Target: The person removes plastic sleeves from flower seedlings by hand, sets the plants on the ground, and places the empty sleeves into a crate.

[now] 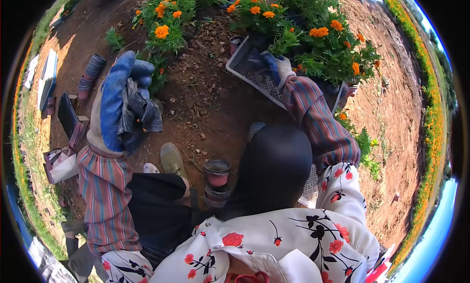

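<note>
Brown soil (210,104): one grey crate (260,85), marigolds (320,50) toward its right edge; right hand (280,69) over its left half, grip indiscernible; left hand (112,104) clamped on crumpled black plastic (139,109).

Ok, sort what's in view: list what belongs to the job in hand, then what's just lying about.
Seemingly the job's:
crumpled dark plastic, in the left hand
tray, under the right hand
orange flowers, beside the right hand
pots between the legs, probably

Seemingly just lying about:
pot stack at far left, perhaps spares
pale slab farther left
</note>
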`<action>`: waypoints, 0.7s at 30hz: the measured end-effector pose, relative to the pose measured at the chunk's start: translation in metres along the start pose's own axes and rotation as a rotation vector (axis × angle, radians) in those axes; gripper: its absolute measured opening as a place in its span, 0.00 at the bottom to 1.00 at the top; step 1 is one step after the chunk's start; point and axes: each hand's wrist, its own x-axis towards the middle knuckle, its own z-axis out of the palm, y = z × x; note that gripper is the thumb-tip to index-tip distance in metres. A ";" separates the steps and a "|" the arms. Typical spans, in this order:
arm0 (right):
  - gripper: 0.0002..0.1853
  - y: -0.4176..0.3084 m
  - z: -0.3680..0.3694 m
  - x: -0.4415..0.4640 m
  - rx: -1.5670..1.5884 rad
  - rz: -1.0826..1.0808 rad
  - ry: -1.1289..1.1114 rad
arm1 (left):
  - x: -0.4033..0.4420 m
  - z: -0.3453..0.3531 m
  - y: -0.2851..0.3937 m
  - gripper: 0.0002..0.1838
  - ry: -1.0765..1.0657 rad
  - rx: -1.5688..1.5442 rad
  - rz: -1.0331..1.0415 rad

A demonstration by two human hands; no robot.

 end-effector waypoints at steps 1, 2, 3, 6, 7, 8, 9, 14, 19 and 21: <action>0.26 -0.019 -0.001 -0.017 0.312 -0.076 -0.086 | -0.001 0.004 0.001 0.16 -0.017 -0.034 -0.065; 0.22 -0.040 -0.007 -0.033 0.451 -0.057 -0.144 | -0.003 0.006 0.005 0.17 -0.104 0.025 -0.214; 0.20 -0.070 -0.015 -0.048 0.701 0.069 -0.262 | -0.006 0.009 0.002 0.20 -0.169 0.030 -0.228; 0.16 -0.122 -0.018 -0.070 0.862 0.037 -0.505 | -0.014 0.030 -0.016 0.29 -0.238 0.197 -0.253; 0.14 -0.139 -0.018 -0.076 0.776 -0.111 -0.606 | -0.011 0.033 -0.022 0.36 -0.258 0.195 -0.290; 0.14 -0.155 -0.017 -0.085 0.769 -0.132 -0.623 | -0.013 0.036 -0.023 0.37 -0.243 0.184 -0.319; 0.15 -0.173 -0.016 -0.097 0.851 -0.068 -0.693 | -0.013 0.036 -0.023 0.37 -0.228 0.184 -0.298; 0.17 -0.223 0.016 -0.153 0.858 -0.118 -0.708 | -0.002 0.028 -0.031 0.33 -0.333 -0.154 0.062; 0.16 -0.227 0.034 -0.144 0.894 -0.005 -0.882 | -0.014 0.010 -0.020 0.26 -0.287 -0.120 0.055; 0.16 -0.226 0.041 -0.145 0.929 0.076 -0.951 | -0.019 0.001 -0.018 0.22 -0.286 -0.002 0.018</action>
